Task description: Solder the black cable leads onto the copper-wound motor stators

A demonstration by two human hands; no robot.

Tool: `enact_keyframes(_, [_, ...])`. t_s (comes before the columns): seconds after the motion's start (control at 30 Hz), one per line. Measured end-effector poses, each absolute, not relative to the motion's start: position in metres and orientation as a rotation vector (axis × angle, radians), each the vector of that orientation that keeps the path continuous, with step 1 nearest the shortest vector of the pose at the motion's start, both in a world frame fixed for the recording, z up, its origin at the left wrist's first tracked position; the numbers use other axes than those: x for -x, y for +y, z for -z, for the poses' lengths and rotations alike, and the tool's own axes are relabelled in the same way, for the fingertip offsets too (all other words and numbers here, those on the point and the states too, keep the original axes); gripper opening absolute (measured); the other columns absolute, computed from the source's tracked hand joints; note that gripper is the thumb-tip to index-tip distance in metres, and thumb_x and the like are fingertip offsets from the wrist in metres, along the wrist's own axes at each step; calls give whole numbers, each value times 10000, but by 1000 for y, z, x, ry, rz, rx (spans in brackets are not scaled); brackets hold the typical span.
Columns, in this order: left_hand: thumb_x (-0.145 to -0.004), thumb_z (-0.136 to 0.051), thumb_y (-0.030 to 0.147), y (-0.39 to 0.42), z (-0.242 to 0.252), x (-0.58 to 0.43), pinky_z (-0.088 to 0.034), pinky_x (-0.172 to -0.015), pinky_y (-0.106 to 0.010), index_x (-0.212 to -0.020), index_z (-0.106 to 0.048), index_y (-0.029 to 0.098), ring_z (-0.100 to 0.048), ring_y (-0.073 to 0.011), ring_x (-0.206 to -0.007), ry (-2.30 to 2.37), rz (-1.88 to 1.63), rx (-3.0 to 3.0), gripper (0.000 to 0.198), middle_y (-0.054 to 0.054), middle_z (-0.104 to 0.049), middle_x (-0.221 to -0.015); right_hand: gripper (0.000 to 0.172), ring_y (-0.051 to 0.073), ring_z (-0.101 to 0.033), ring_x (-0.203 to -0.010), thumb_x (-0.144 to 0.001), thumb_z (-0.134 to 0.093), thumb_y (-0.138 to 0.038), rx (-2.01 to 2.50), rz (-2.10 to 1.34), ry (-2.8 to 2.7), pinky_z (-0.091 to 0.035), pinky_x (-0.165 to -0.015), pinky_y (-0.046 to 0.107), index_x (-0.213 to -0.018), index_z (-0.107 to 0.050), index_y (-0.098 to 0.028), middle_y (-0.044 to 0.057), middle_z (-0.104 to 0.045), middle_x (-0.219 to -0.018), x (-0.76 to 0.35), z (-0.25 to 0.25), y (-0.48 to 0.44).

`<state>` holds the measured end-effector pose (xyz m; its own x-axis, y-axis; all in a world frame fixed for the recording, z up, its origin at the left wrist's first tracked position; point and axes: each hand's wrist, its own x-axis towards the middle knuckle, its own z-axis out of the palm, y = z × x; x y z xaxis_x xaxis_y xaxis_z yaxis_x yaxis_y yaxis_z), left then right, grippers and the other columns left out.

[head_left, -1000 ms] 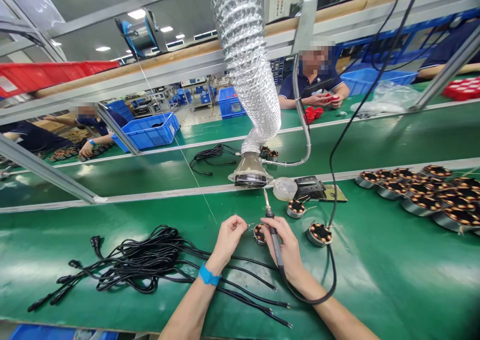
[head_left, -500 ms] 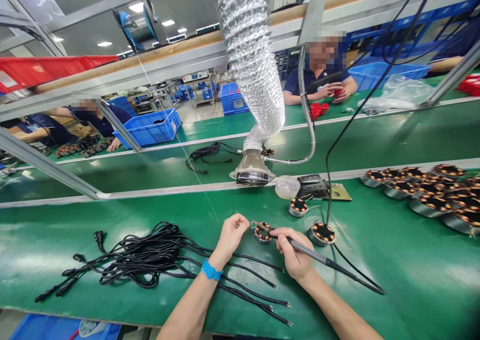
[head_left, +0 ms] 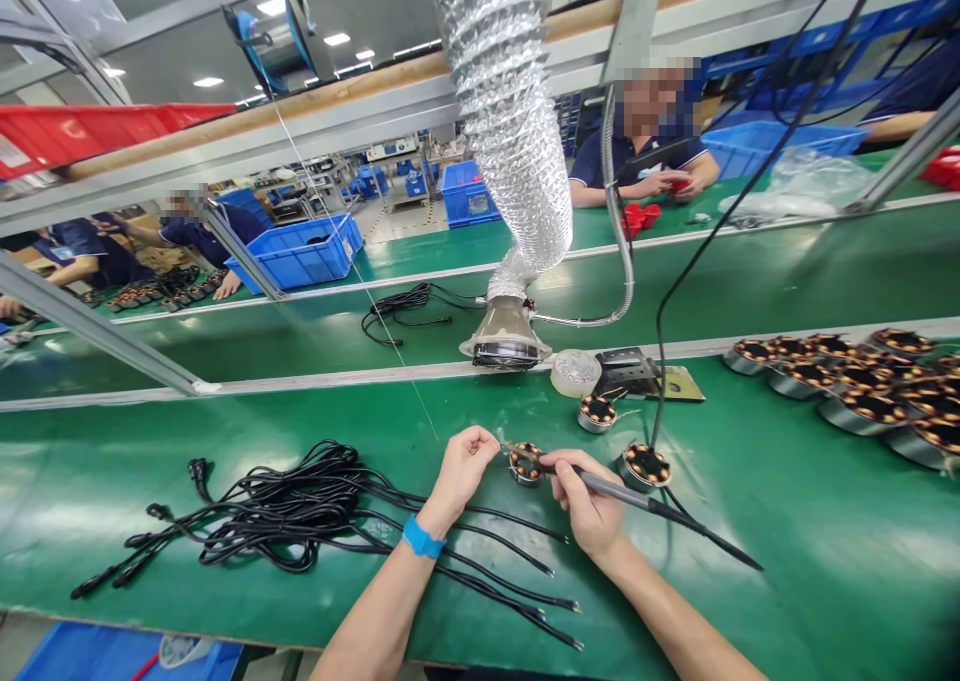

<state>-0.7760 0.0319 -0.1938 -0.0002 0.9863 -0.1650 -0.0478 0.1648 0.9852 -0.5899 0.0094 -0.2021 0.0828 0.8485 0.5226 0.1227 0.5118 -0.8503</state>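
Left hand: the left hand (head_left: 463,466) is curled, with thumb and fingertips pinched together; what they pinch is too small to make out. It wears a blue wristband (head_left: 420,539).
Right hand: the right hand (head_left: 589,511) grips a soldering iron (head_left: 622,496) like a pen, with the tip pointing towards 10 o'clock.
Small coil: the small coil (head_left: 525,464) sits on the green table (head_left: 787,581) between the two hands. It is just beside the left fingertips at their 3 o'clock, and at 11 o'clock from the right hand.
Iron tip: it rests on the top edge of the small coil, on the side near the left hand.
Iron cord: it trails off along the table towards 4 o'clock.
Thin wire (head_left: 360,281): it slants down from 11 o'clock and ends near the left hand.
Second coil (head_left: 645,466): it lies near the right hand at 2 o'clock, clear of the fingers.
Third coil (head_left: 596,413): it lies at 12 o'clock from the right hand, farther back.
Black cables (head_left: 285,511): a loose tangle at 9 o'clock from the left hand, with some strands running under the left forearm.
Silver hose (head_left: 517,161): it hangs at 12 o'clock, with its mouth above and behind the small coil.
Row of coils (head_left: 847,376): they are at 2 o'clock, well apart from both hands.
Co-worker (head_left: 645,166): a person is seated across the table at 1 o'clock, with both hands on a red part.
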Motion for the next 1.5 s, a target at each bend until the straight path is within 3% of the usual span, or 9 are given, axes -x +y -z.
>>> enact_keyframes(0.6, [-745,-721,376,34,197,777,-258,-540,-232,-723,-627,175,-301,-78,-508,1254,-1106,-1061,223,93,-354,-523,237,124,-533,-396,-972,-588,-325,936,-708,-1301,-378,-376,233,-859,-770,-225,-47,-584,-500,588,202,7])
enact_keyframes(0.97, [-753,-713,401,33,198,777,-244,-526,-229,-729,-631,182,-290,-83,-505,1260,-1094,-1078,235,94,-341,-511,223,141,-583,-438,-981,-580,-316,963,-677,-1354,-440,-414,251,-899,-770,-233,-42,-608,-532,588,203,7])
enact_keyframes(1.17, [-794,-724,430,31,190,779,-321,-565,-229,-727,-635,173,-389,-94,-551,1277,-1058,-1152,280,53,-465,-577,211,170,-706,-653,-973,-596,-216,900,-529,-1573,-592,-632,289,-1082,-772,-257,12,-735,-785,598,199,18])
enact_keyframes(1.33, [-850,-688,396,28,185,781,-402,-675,-249,-724,-638,160,-514,-130,-674,1268,-1062,-1331,271,-4,-606,-695,372,190,-754,-896,-969,-598,-160,843,-450,-1725,-637,-801,306,-1290,-718,-305,66,-726,-1065,611,204,30])
enact_keyframes(1.5, [-915,-630,340,25,186,783,-427,-713,-259,-802,-662,162,-569,-154,-737,1294,-1041,-1463,214,-25,-659,-780,486,201,-751,-992,-971,-549,-140,834,-511,-1789,-641,-886,331,-1381,-655,-379,49,-706,-1125,617,219,34])
